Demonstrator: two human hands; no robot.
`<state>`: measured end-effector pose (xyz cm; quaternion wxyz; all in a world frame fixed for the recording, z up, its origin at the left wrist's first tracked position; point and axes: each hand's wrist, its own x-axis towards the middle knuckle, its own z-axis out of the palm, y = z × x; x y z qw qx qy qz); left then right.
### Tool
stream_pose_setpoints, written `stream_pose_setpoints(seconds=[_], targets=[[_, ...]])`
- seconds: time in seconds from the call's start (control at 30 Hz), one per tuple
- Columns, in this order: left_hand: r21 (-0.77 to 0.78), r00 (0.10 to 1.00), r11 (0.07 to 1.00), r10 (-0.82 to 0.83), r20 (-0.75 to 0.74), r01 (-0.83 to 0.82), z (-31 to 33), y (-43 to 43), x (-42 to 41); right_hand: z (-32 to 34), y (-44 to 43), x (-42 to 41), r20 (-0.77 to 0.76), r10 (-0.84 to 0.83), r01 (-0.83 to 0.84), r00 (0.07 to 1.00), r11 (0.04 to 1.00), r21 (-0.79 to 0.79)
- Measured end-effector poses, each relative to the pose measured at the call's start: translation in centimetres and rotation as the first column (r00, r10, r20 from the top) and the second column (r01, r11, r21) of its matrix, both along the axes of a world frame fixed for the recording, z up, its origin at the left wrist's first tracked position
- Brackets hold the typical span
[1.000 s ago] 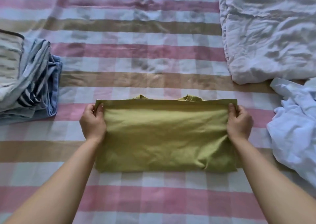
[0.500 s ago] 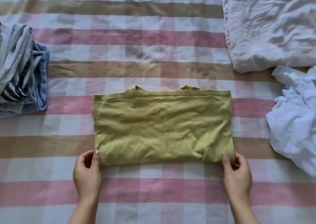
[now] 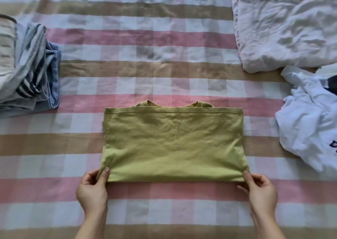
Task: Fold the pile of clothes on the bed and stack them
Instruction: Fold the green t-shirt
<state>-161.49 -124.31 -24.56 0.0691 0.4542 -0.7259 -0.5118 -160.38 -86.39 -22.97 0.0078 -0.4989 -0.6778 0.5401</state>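
**Desk:** Gripping what, nearest the lens?

**Photographer:** Pinching the two near corners of the green T-shirt (image 3: 173, 144), with the left hand (image 3: 92, 189) on the left corner and the right hand (image 3: 260, 189) on the right. Clamping thumbs on top and tucking fingers underneath, at the folded edge.

**Desk:** Lying where?

**Photographer:** Lying folded into a flat rectangle in the middle of the checked bedsheet (image 3: 164, 211), showing its collar along the far edge.

**Desk:** Handling how, at a guess?

**Photographer:** Probably handling light, soft and limp. Likely sagging in the middle if lifted by the corners alone. Worth pinching every layer together at those corners, right at the fold, to avoid the layers sliding apart. Possibly preparing one more fold, or a lift as it is; impossible to tell which.

**Desk:** Heading where afterwards?

**Photographer:** Presumably joining the stack of folded clothes (image 3: 31, 71), sitting farther off to the left and well apart from the shirt.

**Desk:** And waiting on the right?

**Photographer:** Lying crumpled there, a white T-shirt (image 3: 310, 129) with dark print, apparently awaiting folding. Spreading across the far right corner beyond it, a rumpled white quilt (image 3: 284, 25).
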Motion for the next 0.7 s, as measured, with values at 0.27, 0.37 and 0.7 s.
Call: stream_pose_setpoints(seconds=[0.27,0.37,0.7], targets=[[-0.480,0.940,0.819,-0.339,0.037,0.314,3.7,3.1,-0.4,2.6,-2.8,0.3,0.096,0.358,-0.356,0.929,0.789,0.501],[-0.417,0.828,0.777,-0.553,-0.097,0.470,5.4,7.2,-0.9,3.2,-3.4,0.8,0.090,0.344,-0.345,0.935,0.816,0.463],[-0.313,0.449,0.451,-0.890,-0.082,0.836,3.6,25.0,-7.3,1.8,-1.6,0.5,0.094,0.269,-0.285,0.958,0.911,0.297]])
